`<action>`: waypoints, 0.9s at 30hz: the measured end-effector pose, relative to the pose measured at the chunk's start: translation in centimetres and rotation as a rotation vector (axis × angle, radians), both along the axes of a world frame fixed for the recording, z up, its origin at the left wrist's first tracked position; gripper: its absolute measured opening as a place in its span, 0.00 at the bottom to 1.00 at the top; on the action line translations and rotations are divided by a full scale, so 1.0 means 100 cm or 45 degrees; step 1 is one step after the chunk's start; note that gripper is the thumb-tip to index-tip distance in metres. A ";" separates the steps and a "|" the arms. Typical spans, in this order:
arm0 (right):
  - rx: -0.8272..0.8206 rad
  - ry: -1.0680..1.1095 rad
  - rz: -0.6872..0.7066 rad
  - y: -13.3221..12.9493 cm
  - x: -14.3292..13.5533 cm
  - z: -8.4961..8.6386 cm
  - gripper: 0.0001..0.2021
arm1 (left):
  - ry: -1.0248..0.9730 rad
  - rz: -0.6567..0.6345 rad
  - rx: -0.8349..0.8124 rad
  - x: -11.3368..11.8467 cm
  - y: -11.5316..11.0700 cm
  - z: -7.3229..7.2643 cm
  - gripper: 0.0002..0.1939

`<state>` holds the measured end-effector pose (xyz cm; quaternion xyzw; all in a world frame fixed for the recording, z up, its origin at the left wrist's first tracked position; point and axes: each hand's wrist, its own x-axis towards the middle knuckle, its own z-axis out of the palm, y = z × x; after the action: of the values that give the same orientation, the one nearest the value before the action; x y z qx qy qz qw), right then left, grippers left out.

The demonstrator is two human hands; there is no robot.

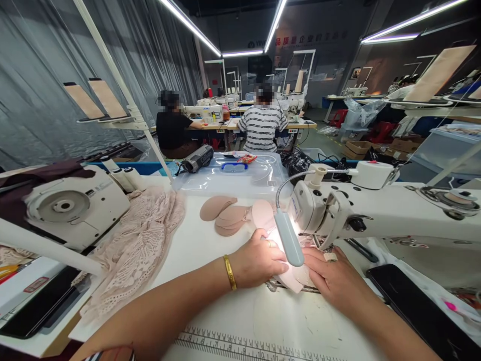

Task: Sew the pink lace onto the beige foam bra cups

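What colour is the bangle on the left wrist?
Gold; the bangle shows clearly in the head view.

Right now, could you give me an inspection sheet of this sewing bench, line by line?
Surface: white table, printed ruler along its near edge.
Job's things: pale pink fabric piece lies under the sewing machine, lit by its lamp.
Clutter: pink padded cups, lace fabric, clear lidded box, dark phone.
Hands: left hand and right hand both lie flat on the fabric piece, fingers spread; gold bangle on the left wrist.
Cables: black cables behind the machine.
Surroundings: two seated people at far benches, thread cones, grey curtain.
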<state>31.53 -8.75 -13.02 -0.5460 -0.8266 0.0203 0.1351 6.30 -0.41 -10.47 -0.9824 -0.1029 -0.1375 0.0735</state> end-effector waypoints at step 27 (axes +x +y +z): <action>0.054 0.045 -0.007 0.003 0.000 -0.004 0.22 | -0.051 0.139 -0.013 0.005 -0.002 -0.008 0.10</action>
<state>31.49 -8.47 -13.41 -0.5448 -0.8228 0.0121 0.1611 6.81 -0.65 -11.32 -0.9727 -0.1585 -0.1524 0.0740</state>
